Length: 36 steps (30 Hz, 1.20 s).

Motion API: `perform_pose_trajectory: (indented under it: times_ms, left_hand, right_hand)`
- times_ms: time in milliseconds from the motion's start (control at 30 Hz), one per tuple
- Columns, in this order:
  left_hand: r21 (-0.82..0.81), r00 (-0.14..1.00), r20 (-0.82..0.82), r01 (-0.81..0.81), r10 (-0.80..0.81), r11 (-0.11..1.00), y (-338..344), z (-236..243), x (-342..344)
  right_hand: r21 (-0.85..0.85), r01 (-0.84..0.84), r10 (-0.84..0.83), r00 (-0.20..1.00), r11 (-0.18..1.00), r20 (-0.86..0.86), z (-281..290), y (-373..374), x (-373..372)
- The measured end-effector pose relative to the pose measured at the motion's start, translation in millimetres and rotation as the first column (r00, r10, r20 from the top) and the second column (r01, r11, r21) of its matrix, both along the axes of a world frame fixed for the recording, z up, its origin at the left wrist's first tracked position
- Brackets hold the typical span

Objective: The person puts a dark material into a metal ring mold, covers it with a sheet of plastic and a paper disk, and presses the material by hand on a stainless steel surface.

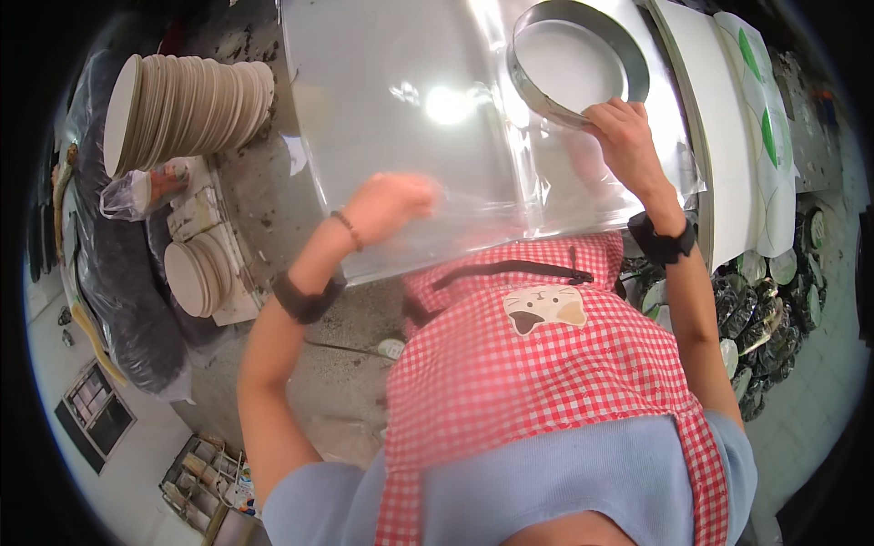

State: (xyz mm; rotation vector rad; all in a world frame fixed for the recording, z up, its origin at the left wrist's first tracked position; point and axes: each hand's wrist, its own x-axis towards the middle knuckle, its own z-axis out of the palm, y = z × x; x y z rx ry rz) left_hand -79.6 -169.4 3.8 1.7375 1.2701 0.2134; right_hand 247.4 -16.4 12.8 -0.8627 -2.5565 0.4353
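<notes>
My right hand (pixel 625 141) is closed on the near rim of a round metal ring (pixel 640 50). That ring is a wide, shallow band lying on shiny clear plastic sheeting (pixel 391 55), and the sheeting shows through its middle. Over the nearer left part of the sheeting is my left hand (pixel 390 209), smeared by motion, with its fingers seemingly curled. Whether those fingers pinch any film cannot be made out. Creases and a bright glare run across the plastic, whose near edge reaches the red checked apron (pixel 537 391).
At the left, a long row of round pale discs (pixel 187 105) stands on edge, with a shorter stack of discs (pixel 196 278) nearer. A white roll or sheet (pixel 719 136) borders the sheeting on the right. Dark wrapped bundles (pixel 756 318) lie beyond my right arm.
</notes>
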Motion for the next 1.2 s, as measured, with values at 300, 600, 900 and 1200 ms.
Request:
perform_pose_trajectory:
  times_ms: [300,600,900,1200]
  left_hand:
    - [0.358,0.922,0.262,-0.368,0.286,0.858,92.3,127.1,2.4]
    - [0.89,0.972,-0.209,0.142,0.112,0.433,-9.4,32.8,1.7]
    - [0.503,0.898,-0.437,0.198,0.05,0.841,-23.5,85.8,-6.4]
    - [0.805,0.107,-0.593,0.036,0.798,0.593,-33.0,162.7,-235.0]
  right_hand:
    - [-0.298,-0.613,0.632,0.774,0.731,-0.042,61.6,-22.2,-14.6]
    - [-0.389,-0.697,0.703,0.694,0.602,-0.155,45.7,-70.9,-67.7]
    - [-0.512,-0.173,0.315,0.927,0.841,0.203,21.2,-48.7,58.8]
    - [0.604,0.201,-0.219,0.975,0.771,-0.046,116.0,278.5,-46.3]
